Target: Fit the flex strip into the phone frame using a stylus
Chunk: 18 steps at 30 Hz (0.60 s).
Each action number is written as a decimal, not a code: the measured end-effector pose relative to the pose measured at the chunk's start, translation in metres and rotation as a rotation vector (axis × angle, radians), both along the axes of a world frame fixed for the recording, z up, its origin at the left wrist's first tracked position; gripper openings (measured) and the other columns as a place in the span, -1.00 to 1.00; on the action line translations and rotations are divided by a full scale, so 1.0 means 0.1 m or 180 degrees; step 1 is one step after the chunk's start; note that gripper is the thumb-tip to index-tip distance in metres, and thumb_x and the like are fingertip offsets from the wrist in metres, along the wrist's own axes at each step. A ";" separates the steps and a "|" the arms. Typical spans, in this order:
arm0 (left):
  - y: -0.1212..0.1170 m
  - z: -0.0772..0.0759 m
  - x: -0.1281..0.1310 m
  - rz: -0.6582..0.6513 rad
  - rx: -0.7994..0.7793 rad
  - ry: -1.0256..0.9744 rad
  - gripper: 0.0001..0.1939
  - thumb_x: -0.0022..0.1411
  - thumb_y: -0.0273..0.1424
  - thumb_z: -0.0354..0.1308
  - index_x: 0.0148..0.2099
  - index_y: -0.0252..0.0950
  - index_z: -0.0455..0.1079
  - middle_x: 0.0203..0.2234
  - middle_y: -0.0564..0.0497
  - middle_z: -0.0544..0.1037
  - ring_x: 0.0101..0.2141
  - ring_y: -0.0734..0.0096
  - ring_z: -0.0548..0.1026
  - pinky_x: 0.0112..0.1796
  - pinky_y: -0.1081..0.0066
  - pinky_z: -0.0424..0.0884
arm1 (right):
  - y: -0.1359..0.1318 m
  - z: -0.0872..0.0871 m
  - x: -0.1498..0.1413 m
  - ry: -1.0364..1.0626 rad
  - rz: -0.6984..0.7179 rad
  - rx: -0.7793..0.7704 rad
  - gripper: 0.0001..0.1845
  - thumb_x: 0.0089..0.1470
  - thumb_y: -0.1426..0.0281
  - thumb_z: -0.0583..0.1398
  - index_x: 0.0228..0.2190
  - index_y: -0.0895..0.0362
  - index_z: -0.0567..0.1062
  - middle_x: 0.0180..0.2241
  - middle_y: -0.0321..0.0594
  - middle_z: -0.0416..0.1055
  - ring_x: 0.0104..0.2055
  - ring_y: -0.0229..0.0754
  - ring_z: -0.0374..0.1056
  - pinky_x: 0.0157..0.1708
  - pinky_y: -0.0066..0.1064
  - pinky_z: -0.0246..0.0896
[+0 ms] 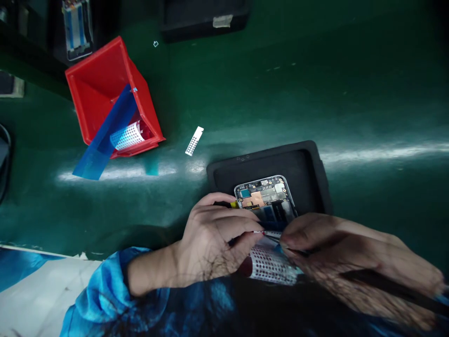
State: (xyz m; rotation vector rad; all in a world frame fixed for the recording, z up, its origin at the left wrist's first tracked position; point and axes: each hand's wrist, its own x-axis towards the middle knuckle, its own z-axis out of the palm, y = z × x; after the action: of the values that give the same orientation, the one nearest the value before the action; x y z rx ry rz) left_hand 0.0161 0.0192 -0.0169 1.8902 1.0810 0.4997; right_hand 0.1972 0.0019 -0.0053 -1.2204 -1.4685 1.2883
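A sheet of small dot stickers (268, 269) curls beneath my hands, white with dark dots and a reddish side. My left hand (217, 234) pinches the edge of this sheet between thumb and index finger. In my right hand (326, 238) is a pair of tweezers (272, 235), its slim tips close to the left fingertips. Whether the tips grip a sticker is too small to tell. Just beyond both hands an opened phone (263, 195) with its circuit board exposed lies in a black tray (308, 175). My hands cover the phone's near part.
A red bin (96, 89) stands at the left, holding a blue film strip (105, 133) and another dotted sheet (128, 135). A small dotted strip (194, 141) lies on the green table (280, 103). Another black tray (196, 21) and phone (77, 30) sit at the back.
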 end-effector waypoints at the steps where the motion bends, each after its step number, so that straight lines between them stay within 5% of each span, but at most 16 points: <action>1: 0.00 0.00 0.00 0.0008 -0.0010 0.0002 -0.92 -0.01 -0.44 0.03 -0.41 -0.26 0.34 -0.47 0.16 0.51 -0.46 0.66 0.42 -0.12 0.45 0.21 | -0.01 -0.01 0.01 0.0064 0.0194 0.0097 -0.95 -0.22 0.39 0.15 -0.57 0.01 0.41 -0.57 -0.21 0.40 -0.45 -0.13 0.35 -0.55 -0.33 0.34; 3: -0.01 -0.01 0.00 0.0002 -0.0049 0.0007 -0.91 0.00 -0.43 0.02 -0.41 -0.26 0.34 -0.47 0.15 0.51 -0.46 0.64 0.42 -0.12 0.43 0.22 | -0.03 -0.04 0.04 0.0123 0.0310 0.0225 -0.88 -0.18 0.47 0.11 -0.51 0.01 0.38 -0.53 -0.23 0.38 -0.43 -0.16 0.34 -0.53 -0.32 0.33; 8: -0.01 -0.01 0.00 -0.0042 -0.0115 0.0023 -0.91 0.00 -0.43 0.02 -0.41 -0.26 0.35 -0.46 0.14 0.51 -0.45 0.61 0.43 -0.11 0.40 0.21 | 0.06 -0.10 0.04 0.0021 -0.0623 -0.0165 -0.73 -0.38 0.64 0.19 -0.63 0.05 0.29 -0.55 -0.32 0.33 -0.48 -0.18 0.31 -0.53 -0.29 0.28; 12: 0.00 -0.02 0.00 -0.0023 -0.0085 -0.0011 -0.92 -0.02 -0.43 0.04 -0.42 -0.27 0.34 -0.46 0.15 0.52 -0.45 0.63 0.43 -0.11 0.43 0.20 | 0.18 -0.10 0.03 -0.0208 -0.1147 -0.0386 -0.79 -0.36 0.55 0.21 -0.68 0.08 0.26 -0.58 -0.31 0.32 -0.49 -0.19 0.31 -0.52 -0.29 0.24; 18: 0.00 -0.04 -0.01 -0.0106 -0.0036 -0.0015 -0.92 -0.01 -0.43 0.03 -0.41 -0.25 0.33 -0.45 0.19 0.51 -0.45 0.65 0.43 -0.11 0.44 0.20 | 0.27 -0.10 -0.02 -0.0793 -0.1294 -0.0287 -0.81 -0.34 0.54 0.22 -0.68 0.12 0.27 -0.57 -0.29 0.31 -0.44 -0.21 0.31 -0.44 -0.32 0.24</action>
State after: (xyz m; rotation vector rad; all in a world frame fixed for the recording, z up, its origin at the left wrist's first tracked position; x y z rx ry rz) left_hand 0.0152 0.0194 -0.0205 1.8932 1.0454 0.4779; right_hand 0.1951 0.0293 -0.0152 -1.6870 -1.2502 0.9602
